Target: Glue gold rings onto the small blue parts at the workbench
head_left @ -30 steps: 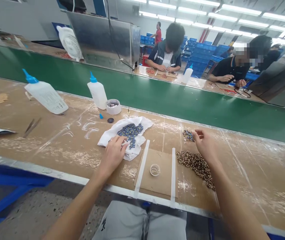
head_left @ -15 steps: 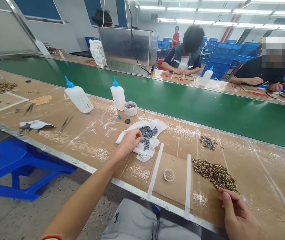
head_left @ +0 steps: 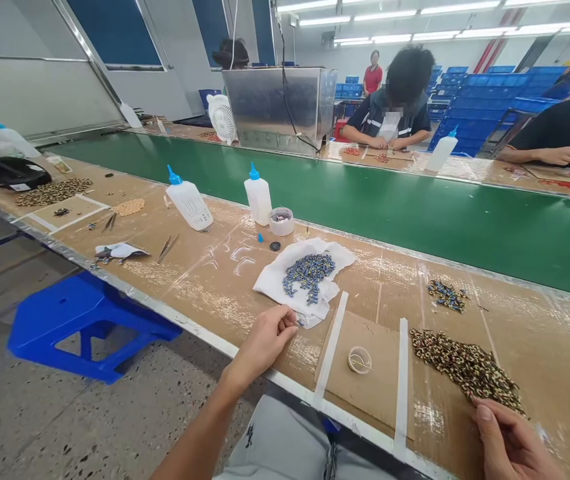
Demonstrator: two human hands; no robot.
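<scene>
My left hand (head_left: 269, 339) is closed in a pinch just in front of a white cloth (head_left: 271, 277). Whatever is between its fingertips is too small to make out. On that cloth lies a heap of small blue pieces (head_left: 309, 270). At the lower right, my right hand (head_left: 512, 440) has thumb and forefinger together at the near edge of a pile of small gold-and-black pieces (head_left: 469, 367); anything pinched there is hidden. Between the hands, a small round cup (head_left: 359, 360) with a thin stick in it stands on a cardboard pad (head_left: 375, 400) edged with white tape.
Behind the cloth stand two white bottles with blue tips (head_left: 189, 205) (head_left: 257, 199) and a tape roll (head_left: 281, 221). Tweezers (head_left: 167, 249) lie leftward. A small mixed heap (head_left: 447, 295) sits at right. A green belt (head_left: 365, 200) runs behind; co-workers sit across it.
My left hand has drawn back from the blue heap toward the table's near edge. My right hand stays by the gold-and-black pile. The whole view has shifted a little.
</scene>
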